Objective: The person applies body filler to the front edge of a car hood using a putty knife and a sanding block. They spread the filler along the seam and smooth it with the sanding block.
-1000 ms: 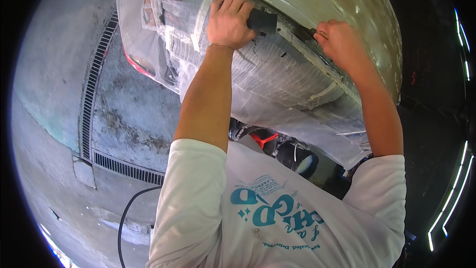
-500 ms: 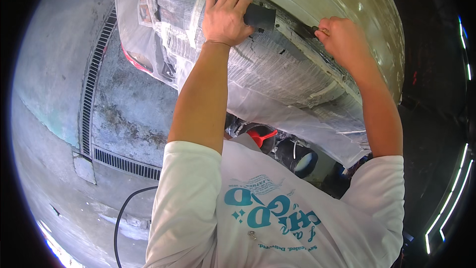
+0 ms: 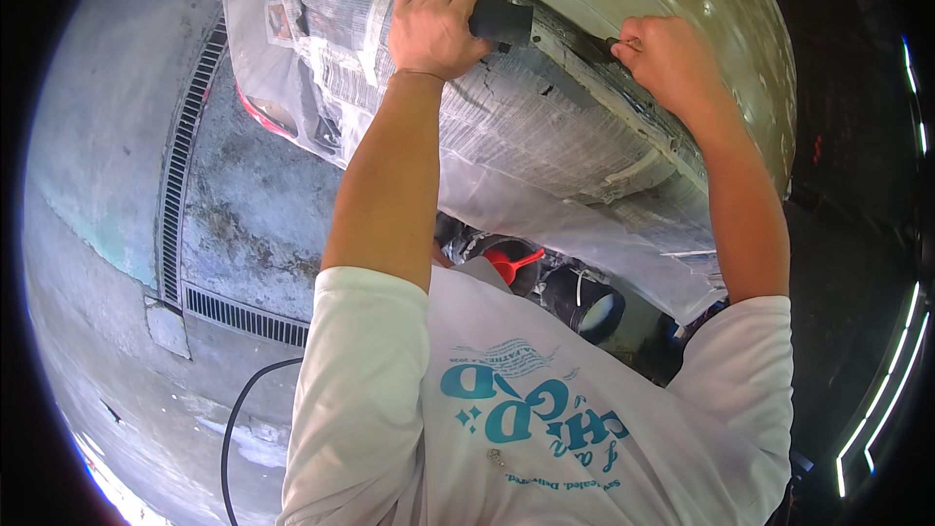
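My left hand (image 3: 435, 24) is closed on a flat black pad (image 3: 504, 21), held against the seam along the top of a vehicle section covered with paper (image 3: 575, 127), tape and translucent plastic sheeting (image 3: 623, 234). My right hand (image 3: 663, 63), fingers curled, grips a small dark tool (image 3: 607, 44) at the dark gap below a glossy beige panel (image 3: 711, 19); most of that tool is hidden, so its shape is unclear. The seam between my hands is dark, with pale, rough material along its lower edge.
Below the sheeting are a dark bucket (image 3: 573, 294) and a red scoop (image 3: 514, 259) in another dark container. At the left, a floor drain grate (image 3: 191, 107) crosses the concrete, and a black hose (image 3: 243, 399) runs beside me. Light strips shine at the right.
Both my hands have shifted slightly up and leftward in the view, along with the black pad. Their grips look the same as before.
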`<state>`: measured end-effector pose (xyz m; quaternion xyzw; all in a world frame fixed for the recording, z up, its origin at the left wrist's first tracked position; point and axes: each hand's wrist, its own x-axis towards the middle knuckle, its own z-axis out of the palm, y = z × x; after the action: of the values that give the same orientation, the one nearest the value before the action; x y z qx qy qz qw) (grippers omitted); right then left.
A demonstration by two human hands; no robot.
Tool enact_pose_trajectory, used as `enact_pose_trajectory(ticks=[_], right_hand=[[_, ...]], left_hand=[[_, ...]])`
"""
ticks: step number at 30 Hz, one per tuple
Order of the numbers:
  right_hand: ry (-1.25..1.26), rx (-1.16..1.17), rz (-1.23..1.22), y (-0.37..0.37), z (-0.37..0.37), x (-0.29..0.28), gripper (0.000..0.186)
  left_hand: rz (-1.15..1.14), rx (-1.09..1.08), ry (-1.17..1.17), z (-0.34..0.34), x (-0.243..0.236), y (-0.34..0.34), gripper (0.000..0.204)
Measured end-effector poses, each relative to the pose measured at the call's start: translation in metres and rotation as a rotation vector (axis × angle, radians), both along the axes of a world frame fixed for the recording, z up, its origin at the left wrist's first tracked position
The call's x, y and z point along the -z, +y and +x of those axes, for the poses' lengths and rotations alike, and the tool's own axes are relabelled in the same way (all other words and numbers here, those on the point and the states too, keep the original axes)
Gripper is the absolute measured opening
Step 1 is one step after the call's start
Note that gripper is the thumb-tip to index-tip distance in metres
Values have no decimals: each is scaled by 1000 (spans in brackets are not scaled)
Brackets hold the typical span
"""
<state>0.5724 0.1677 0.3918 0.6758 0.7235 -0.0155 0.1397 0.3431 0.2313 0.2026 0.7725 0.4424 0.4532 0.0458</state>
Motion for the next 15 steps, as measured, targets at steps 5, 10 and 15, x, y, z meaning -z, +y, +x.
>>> enact_pose_trajectory(ticks=[5,10,15], right_hand=[[79,-8,-81,20,14,3,22],[163,-28,-225,38,18,-15,18],[-96,-47,112,-24,-9,8,18]], left_hand=[[-20,24,-13,4,-3,0,44],[-21,1,-8,0,-2,2,49],[-24,12,8,0,3,3,47]])
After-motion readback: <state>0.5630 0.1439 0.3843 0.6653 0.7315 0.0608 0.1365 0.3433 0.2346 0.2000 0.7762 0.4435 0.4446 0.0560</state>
